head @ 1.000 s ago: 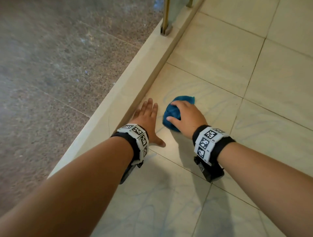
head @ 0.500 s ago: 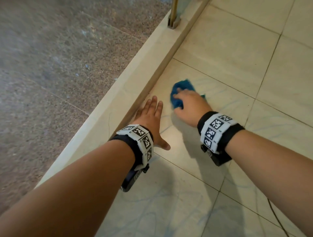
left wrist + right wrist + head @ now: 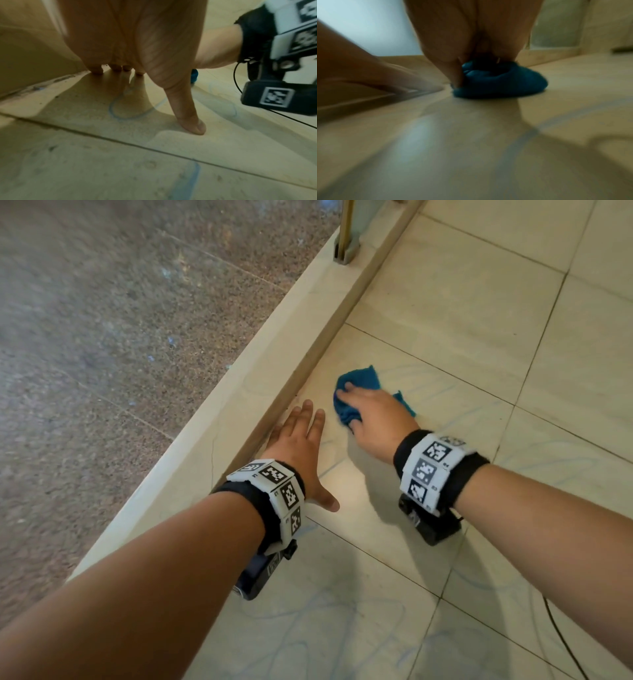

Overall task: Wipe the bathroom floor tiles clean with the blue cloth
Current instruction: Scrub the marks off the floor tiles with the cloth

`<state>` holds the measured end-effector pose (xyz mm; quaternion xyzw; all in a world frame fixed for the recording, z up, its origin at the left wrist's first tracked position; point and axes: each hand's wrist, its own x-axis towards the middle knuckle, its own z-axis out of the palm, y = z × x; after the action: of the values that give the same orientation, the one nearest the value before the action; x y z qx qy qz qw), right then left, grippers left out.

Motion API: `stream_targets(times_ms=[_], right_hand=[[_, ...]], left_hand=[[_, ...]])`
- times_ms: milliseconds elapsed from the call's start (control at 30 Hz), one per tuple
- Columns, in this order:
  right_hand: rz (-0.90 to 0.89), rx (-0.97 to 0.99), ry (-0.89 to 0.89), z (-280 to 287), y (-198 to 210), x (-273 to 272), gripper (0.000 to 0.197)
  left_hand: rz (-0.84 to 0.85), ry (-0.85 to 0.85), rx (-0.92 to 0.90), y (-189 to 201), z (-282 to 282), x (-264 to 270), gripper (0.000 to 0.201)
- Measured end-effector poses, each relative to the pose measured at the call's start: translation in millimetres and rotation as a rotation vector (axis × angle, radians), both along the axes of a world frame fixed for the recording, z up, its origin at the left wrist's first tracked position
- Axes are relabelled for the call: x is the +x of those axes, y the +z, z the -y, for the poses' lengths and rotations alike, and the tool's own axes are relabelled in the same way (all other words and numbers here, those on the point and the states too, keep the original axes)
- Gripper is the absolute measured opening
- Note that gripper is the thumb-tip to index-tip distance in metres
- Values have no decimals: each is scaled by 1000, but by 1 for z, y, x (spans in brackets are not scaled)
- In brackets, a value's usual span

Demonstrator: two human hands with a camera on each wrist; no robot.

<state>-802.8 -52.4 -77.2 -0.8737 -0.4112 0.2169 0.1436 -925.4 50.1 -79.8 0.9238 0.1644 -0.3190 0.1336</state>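
Note:
The bunched blue cloth (image 3: 363,377) lies on a beige floor tile (image 3: 445,385) close to the raised curb. My right hand (image 3: 373,414) is on top of it, fingers curled over the cloth and thumb pinching its near side, pressing it to the tile. The right wrist view shows the cloth (image 3: 501,83) squashed under my right hand (image 3: 471,33). My left hand (image 3: 301,436) lies flat on the same tile just left of the cloth, fingers straight, thumb spread. In the left wrist view the left hand (image 3: 137,40) rests on its fingertips over a blue scribble (image 3: 120,109).
A raised beige curb (image 3: 239,405) runs diagonally along the left, with a speckled granite floor (image 3: 120,337) beyond it and a brass post (image 3: 346,231) at its far end. Faint blue marks (image 3: 308,628) cross the near tiles. A thin black cable (image 3: 561,638) trails at lower right.
My right hand has pushed the cloth forward along the tile, from beside the left fingers to just ahead of them. The left hand has stayed planted on the floor.

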Motion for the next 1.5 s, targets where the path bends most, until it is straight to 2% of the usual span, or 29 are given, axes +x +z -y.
stream_targets(times_ms=[33, 133, 167, 200, 300, 367, 467, 500, 567, 633, 667, 800, 833, 933, 967, 1000, 1067, 1133, 1167, 1233, 1300, 1333, 1433, 1500], right_hand=[[17, -22, -16, 1, 2, 15, 54], [35, -124, -241, 3, 4, 51, 53], [50, -151, -223, 2, 3, 46, 54], [66, -154, -130, -1, 1, 33, 55], [69, -123, 225, 1, -8, 6, 53], [66, -134, 179, 0, -4, 29, 52], [50, -157, -56, -5, 2, 47, 51], [56, -147, -29, -7, 2, 34, 51], [70, -119, 162, -5, -1, -1, 54], [57, -98, 286, 4, -4, -9, 55], [45, -97, 253, 5, -2, 4, 54], [16, -177, -121, 0, 0, 53, 51], [21, -181, -108, -3, -1, 44, 50], [39, -122, 189, -4, -6, 10, 48], [24, -103, 245, -1, -5, 15, 47], [21, -114, 222, 0, -1, 28, 47], [37, -153, 13, 2, 3, 61, 47], [24, -179, -140, 2, 3, 66, 49], [27, -161, -109, 0, 0, 54, 50], [34, -128, 72, -1, -10, 26, 51], [40, -86, 184, 4, -10, 28, 51], [43, -91, 136, 8, -6, 43, 50], [35, -122, -220, 23, 7, 84, 46], [52, -140, -260, 29, 4, 73, 46]], left_hand=[[-1, 3, -4, 0, 0, 0, 150], [-3, 18, -17, -1, -1, 0, 152], [-5, 18, -18, 0, 0, 0, 152], [-5, 17, -16, 1, 0, 0, 151], [-6, 9, -5, 2, 2, 1, 150], [-3, 14, -10, 2, 1, 0, 150], [-2, 21, -14, 3, 1, 0, 150], [-4, 21, -12, 3, 1, 0, 150], [-1, 3, 12, 3, 2, 1, 150], [-3, -12, 25, 3, 3, 1, 150], [0, -4, 16, 2, 2, 0, 149], [7, 27, -26, 2, 0, 0, 151], [6, 25, -24, 2, 0, -1, 151], [9, 23, -17, 1, 0, 0, 151], [11, 23, -21, 0, -1, 0, 151], [11, 25, -29, 0, -1, 0, 152], [16, 35, -45, -1, -2, -1, 152], [21, 39, -52, 0, -1, -2, 152], [20, 37, -50, 0, -1, -2, 152], [22, 26, -31, 0, 0, -1, 151], [23, 16, -15, 0, -1, -1, 150], [23, 15, -18, 0, -1, 0, 151], [25, 30, -42, -1, -2, -1, 151], [21, 32, -44, -2, -2, -1, 151]])
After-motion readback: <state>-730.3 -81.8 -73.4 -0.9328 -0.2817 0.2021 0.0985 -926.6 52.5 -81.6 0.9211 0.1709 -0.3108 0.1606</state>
